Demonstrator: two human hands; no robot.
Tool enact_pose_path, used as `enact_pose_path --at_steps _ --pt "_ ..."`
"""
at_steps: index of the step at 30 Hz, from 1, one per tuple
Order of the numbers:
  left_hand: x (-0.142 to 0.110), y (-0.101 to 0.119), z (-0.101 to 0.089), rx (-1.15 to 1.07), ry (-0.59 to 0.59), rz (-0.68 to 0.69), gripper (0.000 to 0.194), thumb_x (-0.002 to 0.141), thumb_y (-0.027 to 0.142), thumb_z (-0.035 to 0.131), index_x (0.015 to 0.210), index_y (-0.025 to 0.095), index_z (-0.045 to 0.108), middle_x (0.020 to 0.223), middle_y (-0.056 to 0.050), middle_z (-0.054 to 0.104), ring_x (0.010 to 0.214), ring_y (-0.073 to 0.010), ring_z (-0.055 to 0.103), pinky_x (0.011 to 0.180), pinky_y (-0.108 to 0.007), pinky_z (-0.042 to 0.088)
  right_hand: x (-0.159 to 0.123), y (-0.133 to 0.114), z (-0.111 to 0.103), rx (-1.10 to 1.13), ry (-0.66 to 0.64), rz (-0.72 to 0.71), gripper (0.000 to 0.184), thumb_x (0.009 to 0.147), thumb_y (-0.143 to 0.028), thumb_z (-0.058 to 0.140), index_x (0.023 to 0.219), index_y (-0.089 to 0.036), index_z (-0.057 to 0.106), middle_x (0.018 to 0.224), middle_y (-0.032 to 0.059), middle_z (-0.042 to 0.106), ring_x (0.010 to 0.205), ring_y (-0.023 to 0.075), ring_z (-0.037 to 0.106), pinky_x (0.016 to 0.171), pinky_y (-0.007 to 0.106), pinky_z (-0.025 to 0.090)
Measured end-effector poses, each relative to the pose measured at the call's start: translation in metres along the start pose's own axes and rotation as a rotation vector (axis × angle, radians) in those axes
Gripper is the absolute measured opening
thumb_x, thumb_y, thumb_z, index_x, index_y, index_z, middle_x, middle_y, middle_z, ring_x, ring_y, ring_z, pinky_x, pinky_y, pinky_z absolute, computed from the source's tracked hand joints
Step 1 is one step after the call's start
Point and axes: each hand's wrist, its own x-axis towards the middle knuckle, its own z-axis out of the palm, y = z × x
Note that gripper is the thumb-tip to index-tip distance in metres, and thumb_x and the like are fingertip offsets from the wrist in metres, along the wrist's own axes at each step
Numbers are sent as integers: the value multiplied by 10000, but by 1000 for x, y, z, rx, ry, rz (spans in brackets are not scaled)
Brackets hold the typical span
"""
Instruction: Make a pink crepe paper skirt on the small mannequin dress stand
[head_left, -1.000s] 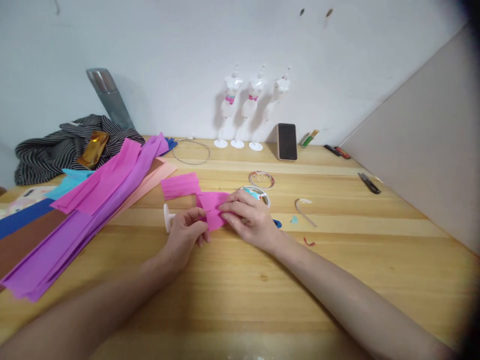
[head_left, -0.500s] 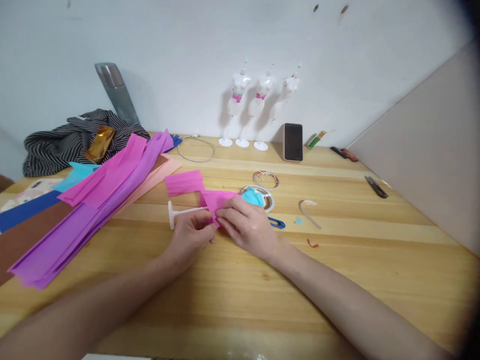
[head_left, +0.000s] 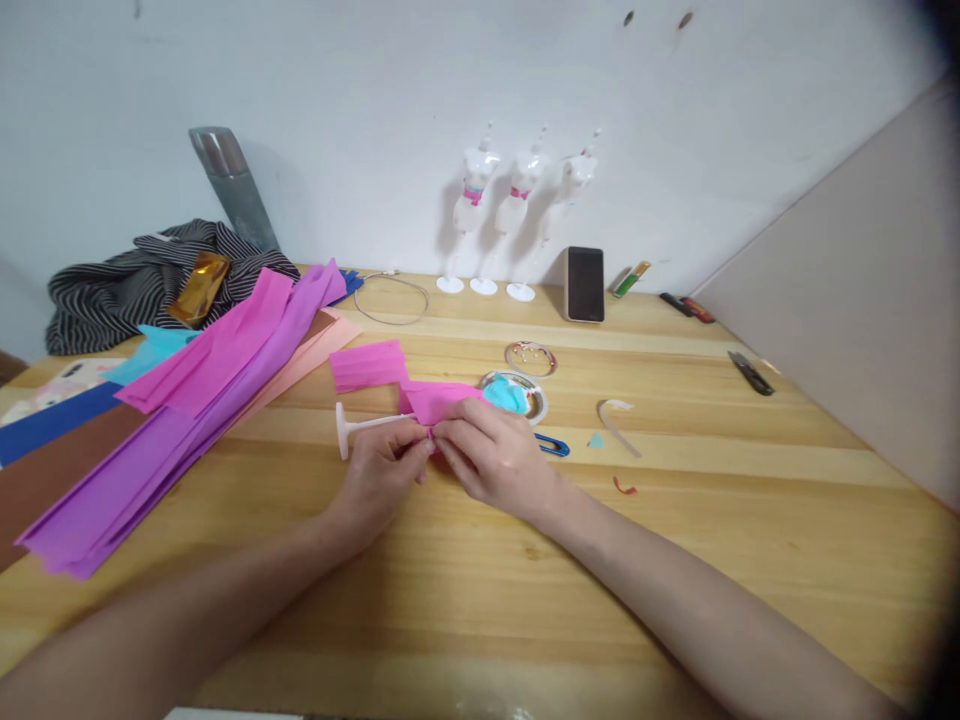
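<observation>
My left hand (head_left: 386, 460) and my right hand (head_left: 491, 448) meet over the table, both closed on pink crepe paper (head_left: 442, 400). The left thumb and finger pinch its near edge. Close beside them, the right fingertips press on the same paper. A white stand with a round base (head_left: 343, 430) lies on its side, its stem running under the left fingers toward the paper; whatever is at its other end is hidden by my hands. Another pink crepe strip (head_left: 367, 366) lies flat just behind. Right of my hands is a round dish with turquoise paper (head_left: 506, 393).
Three white mini mannequins (head_left: 469, 190) stand along the wall, near a dark-screened device (head_left: 584, 284). Coloured crepe sheets (head_left: 180, 420), striped cloth (head_left: 112, 290) and a bottle (head_left: 236, 185) occupy the left. Right lie a blue clip-like tool (head_left: 553, 445), paper scraps (head_left: 622, 486) and a black cutter (head_left: 750, 373).
My fingertips have shifted slightly and drawn closer together on the pink crepe paper. Less of it shows between them. Everything else stays in place.
</observation>
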Motion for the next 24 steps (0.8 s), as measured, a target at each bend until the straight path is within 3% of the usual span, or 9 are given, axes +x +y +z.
enact_pose_path --at_steps 10,24 --pt "0 4 2 12 -2 21 289 802 210 540 517 167 517 497 45 461 513 -83 407 522 -236 311 10 -2 -4 529 36 308 156 789 -68 515 702 -180 580 681 20 540 656 142 489 585 263 395" --pt "-2 8 2 -55 14 -27 200 785 233 569 605 161 617 516 39 476 504 -81 403 491 -224 305 12 -2 -4 589 76 479 147 758 -104 543 631 -176 559 612 -25 466 556 103 429 531 238 347"
